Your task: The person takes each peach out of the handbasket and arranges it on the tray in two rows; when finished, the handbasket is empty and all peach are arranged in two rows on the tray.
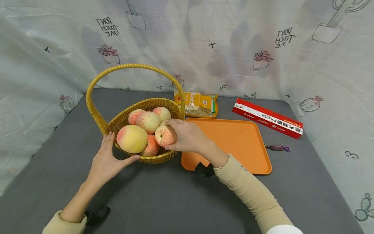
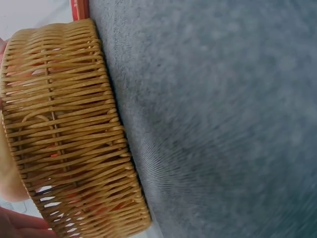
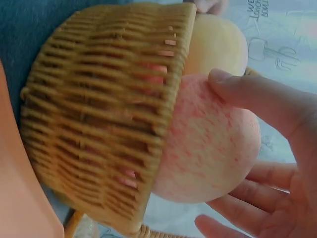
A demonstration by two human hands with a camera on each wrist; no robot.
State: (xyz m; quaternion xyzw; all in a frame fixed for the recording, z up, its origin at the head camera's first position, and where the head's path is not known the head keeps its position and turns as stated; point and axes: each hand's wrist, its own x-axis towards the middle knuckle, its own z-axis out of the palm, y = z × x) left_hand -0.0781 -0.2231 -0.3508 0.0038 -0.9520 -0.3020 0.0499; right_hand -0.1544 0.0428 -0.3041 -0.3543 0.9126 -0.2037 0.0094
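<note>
A woven wicker basket (image 1: 122,118) with a tall hoop handle (image 1: 131,66) stands on the grey table and holds several peaches. My right hand (image 1: 182,135) grips one pink-yellow peach (image 1: 165,136) at the basket's right front rim. In the right wrist view my fingers (image 3: 257,99) curl round that peach (image 3: 208,144) just above the basket wall (image 3: 99,109). My left hand (image 1: 111,154) rests flat against the basket's near left side, fingers straight, thumb along the base. A large yellow peach (image 1: 132,138) lies beside it. The left wrist view shows the basket wall (image 2: 64,129) close up.
An orange tray (image 1: 233,139) lies just right of the basket. Behind it are a yellow food packet (image 1: 198,104) and a red pasta box (image 1: 267,118). A small purple wrapped sweet (image 1: 277,148) sits right of the tray. A printed cloth backdrop surrounds the table.
</note>
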